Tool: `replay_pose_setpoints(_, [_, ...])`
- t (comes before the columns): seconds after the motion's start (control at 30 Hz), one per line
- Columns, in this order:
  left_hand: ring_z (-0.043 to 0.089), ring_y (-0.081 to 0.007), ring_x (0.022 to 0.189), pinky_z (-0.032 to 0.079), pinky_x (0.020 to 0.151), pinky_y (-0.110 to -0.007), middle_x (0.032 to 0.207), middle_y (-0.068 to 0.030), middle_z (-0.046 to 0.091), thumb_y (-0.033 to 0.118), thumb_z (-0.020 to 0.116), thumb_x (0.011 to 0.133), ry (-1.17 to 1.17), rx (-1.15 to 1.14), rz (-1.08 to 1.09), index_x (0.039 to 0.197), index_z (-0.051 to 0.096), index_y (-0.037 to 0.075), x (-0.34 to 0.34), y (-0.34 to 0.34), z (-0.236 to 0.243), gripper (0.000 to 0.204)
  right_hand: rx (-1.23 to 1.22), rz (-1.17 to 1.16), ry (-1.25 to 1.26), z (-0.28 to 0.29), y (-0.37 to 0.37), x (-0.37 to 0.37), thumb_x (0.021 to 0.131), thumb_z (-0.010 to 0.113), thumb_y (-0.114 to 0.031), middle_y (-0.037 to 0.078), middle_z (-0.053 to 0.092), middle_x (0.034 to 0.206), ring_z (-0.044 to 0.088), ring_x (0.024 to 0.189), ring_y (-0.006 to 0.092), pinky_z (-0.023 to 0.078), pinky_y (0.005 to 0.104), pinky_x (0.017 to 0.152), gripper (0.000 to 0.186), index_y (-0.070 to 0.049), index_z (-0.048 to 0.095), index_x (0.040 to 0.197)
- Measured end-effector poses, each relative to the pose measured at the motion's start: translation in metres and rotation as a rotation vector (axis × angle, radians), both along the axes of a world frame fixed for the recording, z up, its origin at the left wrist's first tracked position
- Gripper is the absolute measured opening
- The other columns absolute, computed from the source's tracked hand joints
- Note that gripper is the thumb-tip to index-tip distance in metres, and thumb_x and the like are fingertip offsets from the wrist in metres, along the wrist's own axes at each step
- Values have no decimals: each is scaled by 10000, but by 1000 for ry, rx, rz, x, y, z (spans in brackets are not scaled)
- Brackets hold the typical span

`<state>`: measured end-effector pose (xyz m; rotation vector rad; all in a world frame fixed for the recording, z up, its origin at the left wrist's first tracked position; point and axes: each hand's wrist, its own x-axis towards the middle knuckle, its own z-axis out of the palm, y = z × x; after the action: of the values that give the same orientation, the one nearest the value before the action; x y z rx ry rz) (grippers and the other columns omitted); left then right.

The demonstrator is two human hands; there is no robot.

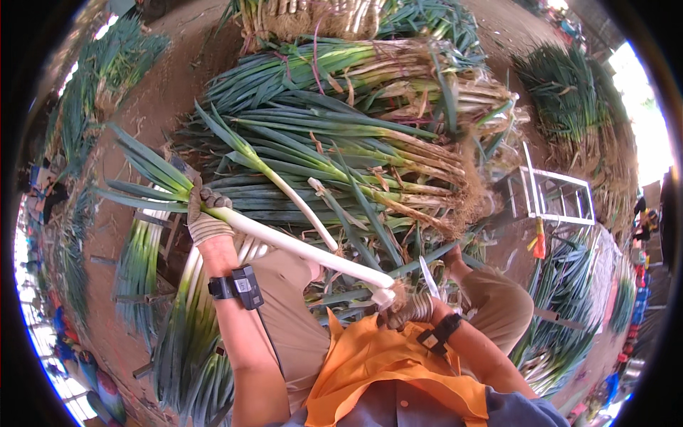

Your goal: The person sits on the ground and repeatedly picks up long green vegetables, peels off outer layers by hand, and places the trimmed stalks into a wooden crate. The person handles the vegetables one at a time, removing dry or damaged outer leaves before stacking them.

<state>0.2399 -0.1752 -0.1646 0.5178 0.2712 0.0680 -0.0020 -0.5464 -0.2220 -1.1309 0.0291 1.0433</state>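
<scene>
My gloved left hand (208, 213) is closed round a large green onion (299, 249) where its white stem meets the green leaves. The stem slants down to the right across my lap, and its root end lies at my right hand. My gloved right hand (413, 311) is closed on a knife (429, 276), whose blade points up and away from me; the handle is hidden. Another, thinner green onion (284, 186) lies loose on the heap just beyond the held stem. A large heap of unpeeled green onions (334, 142) with brown roots spreads out in front of me.
Cleaned green onions (186, 313) rest in a metal rack (171, 235) at my left. To the right stand a white metal frame (551, 196) and more green onions (562, 299). Upright bundles (576, 99) stand at the far right. An orange apron (384, 363) covers my lap.
</scene>
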Motion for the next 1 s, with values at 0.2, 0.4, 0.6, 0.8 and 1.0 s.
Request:
replay_pose_setpoints(0.2, [425, -98, 519, 350, 509, -259, 662, 34, 498, 264, 650, 828, 60, 104, 131, 1017, 602, 82, -5, 1, -29, 267, -796, 404, -210, -66, -68, -12, 839, 578, -278, -2, 604, 772, 576, 682, 149, 465, 280, 640, 284, -72, 626, 1028])
replay_pose_setpoints(0.4, [443, -101, 559, 365, 527, -274, 701, 10, 505, 194, 645, 828, -25, 252, 152, 1155, 554, 78, 0, 20, -23, 359, -1368, 267, 20, -121, -191, -22, 786, 587, -277, 85, 631, 1079, 561, 1069, 229, 423, 322, 902, 294, -131, 648, 1034])
replay_pose_setpoints(0.6, [449, -95, 566, 375, 541, -277, 711, 11, 519, 250, 662, 828, 82, 216, 40, 1198, 513, 66, 1, -12, -19, 440, -1295, 682, -747, -105, -21, 156, 812, 574, -256, 169, 640, 1006, 622, 897, 346, 493, 421, 765, 247, -82, 643, 973])
replay_pose_setpoints(0.8, [443, -115, 541, 373, 518, -278, 677, 0, 506, 645, 382, 858, 225, 194, 58, 1103, 550, 68, 9, -19, -6, 649, -1032, 189, -426, -113, 137, 238, 762, 645, -383, 185, 637, 1039, 611, 964, 312, 468, 373, 827, 477, -69, 609, 1119])
replay_pose_setpoints(1.0, [447, -150, 541, 389, 512, -312, 655, -28, 489, 683, 290, 862, 340, 174, 83, 1023, 567, 76, 14, -23, -9, 687, -688, -212, -358, -119, 142, 237, 776, 643, -234, 76, 638, 827, 581, 712, 176, 457, 309, 650, 344, -31, 626, 1054])
